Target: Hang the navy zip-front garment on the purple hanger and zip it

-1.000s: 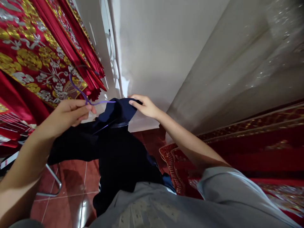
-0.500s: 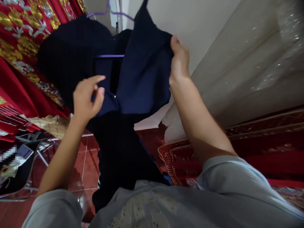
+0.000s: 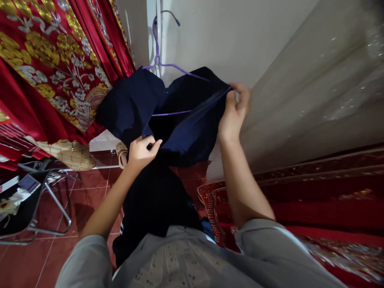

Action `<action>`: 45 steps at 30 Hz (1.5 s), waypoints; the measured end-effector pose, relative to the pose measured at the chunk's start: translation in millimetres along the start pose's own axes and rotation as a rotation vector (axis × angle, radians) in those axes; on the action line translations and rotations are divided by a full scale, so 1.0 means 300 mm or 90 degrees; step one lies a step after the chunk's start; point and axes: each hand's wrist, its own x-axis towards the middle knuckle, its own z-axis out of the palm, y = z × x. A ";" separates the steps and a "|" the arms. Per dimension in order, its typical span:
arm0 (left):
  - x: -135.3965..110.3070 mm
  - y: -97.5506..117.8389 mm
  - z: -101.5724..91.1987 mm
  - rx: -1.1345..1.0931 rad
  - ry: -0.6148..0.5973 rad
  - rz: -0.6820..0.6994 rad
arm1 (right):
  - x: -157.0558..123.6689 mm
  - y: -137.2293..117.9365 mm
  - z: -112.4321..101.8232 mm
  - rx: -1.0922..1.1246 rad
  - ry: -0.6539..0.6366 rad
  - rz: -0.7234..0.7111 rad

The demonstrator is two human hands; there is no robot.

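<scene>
A dark navy jacket (image 3: pixel 192 136) hangs on a purple wire hanger (image 3: pixel 158 60), its front parted so that the hanger's lower bar shows inside. My left hand (image 3: pixel 143 152) is closed at the jacket's left front edge, low down, with the thumb pointing right. At the far right my right hand (image 3: pixel 235 110) pinches the other edge of the cloth between thumb and fingers, holding that side spread outward. The fingertips of both hands are partly hidden by cloth or by the hands themselves.
Red cloth with gold and silver sequins (image 3: pixel 60 60) hangs at the left. A black folding chair (image 3: pixel 36 208) holds a phone (image 3: pixel 29 183). Red embroidered fabric (image 3: pixel 300 200) lies right, below a translucent plastic sheet (image 3: pixel 300 116). A beige clog (image 3: pixel 121 154) is on the tiled floor.
The hanger and jacket sit lower and farther right in view. My left hand, earlier with fingers apart before the jacket, has closed on its front edge. The right hand keeps its hold.
</scene>
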 end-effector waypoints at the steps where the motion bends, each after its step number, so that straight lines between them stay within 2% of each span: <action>1: -0.026 0.013 0.005 -0.043 0.047 -0.011 | -0.050 -0.041 0.000 -0.028 0.051 -0.025; 3: -0.068 0.042 0.011 -0.141 0.100 -0.044 | -0.192 -0.127 0.009 -0.057 0.160 -0.017; 4: -0.084 0.056 0.011 -0.186 0.114 -0.067 | -0.275 -0.164 0.018 -0.043 0.169 0.009; 5: -0.098 0.068 0.010 -0.224 0.127 -0.093 | -0.359 -0.194 0.030 -0.005 0.136 0.048; 6: -0.109 0.080 0.008 -0.253 0.143 -0.122 | -0.437 -0.216 0.044 0.055 0.029 0.099; 7: -0.119 0.090 0.006 -0.273 0.160 -0.151 | -0.505 -0.229 0.058 0.119 -0.156 0.152; 8: -0.128 0.098 0.004 -0.288 0.175 -0.176 | -0.559 -0.235 0.072 0.167 -0.296 0.192; 9: -0.138 0.105 0.004 -0.309 0.187 -0.195 | -0.597 -0.235 0.083 0.204 -0.402 0.225; 10: -0.148 0.111 0.005 -0.338 0.195 -0.206 | -0.620 -0.232 0.092 0.225 -0.456 0.247; 11: -0.158 0.116 0.009 -0.376 0.201 -0.211 | -0.629 -0.227 0.097 0.236 -0.461 0.257; 13: -0.179 0.123 0.021 -0.464 0.196 -0.202 | -0.620 -0.218 0.098 0.234 -0.409 0.257; 17: -0.206 0.136 0.046 -0.564 0.137 -0.168 | -0.581 -0.210 0.077 0.179 -0.314 0.244; 19: -0.208 0.143 0.054 -0.549 0.114 -0.166 | -0.577 -0.209 0.069 0.154 -0.279 0.252; 22: -0.202 0.147 0.067 -0.488 0.115 -0.164 | -0.586 -0.208 0.068 0.141 -0.278 0.253; 27: -0.202 0.147 0.090 -0.446 0.186 -0.221 | -0.611 -0.204 0.080 0.151 -0.298 0.246; 30: -0.203 0.155 0.090 -0.452 0.216 -0.245 | -0.569 -0.200 0.099 0.106 -0.273 0.161; 32: -0.200 0.162 0.086 -0.451 0.224 -0.233 | -0.484 -0.197 0.131 0.081 -0.243 0.063; 34: -0.196 0.166 0.088 -0.442 0.230 -0.218 | -0.350 -0.199 0.182 0.063 -0.231 -0.020; 37: -0.203 0.161 0.119 -0.421 0.206 -0.210 | -0.106 -0.215 0.277 0.009 -0.241 -0.066; 39: -0.213 0.149 0.160 -0.399 0.164 -0.208 | 0.033 -0.234 0.328 -0.046 -0.255 -0.101; 41: -0.218 0.129 0.201 -0.373 0.090 -0.193 | 0.118 -0.259 0.353 -0.084 -0.260 -0.142; 43: -0.203 0.106 0.221 -0.358 -0.016 -0.164 | 0.144 -0.282 0.350 -0.092 -0.247 -0.158; 45: -0.160 0.086 0.208 -0.350 -0.091 -0.127 | 0.132 -0.292 0.332 -0.079 -0.231 -0.147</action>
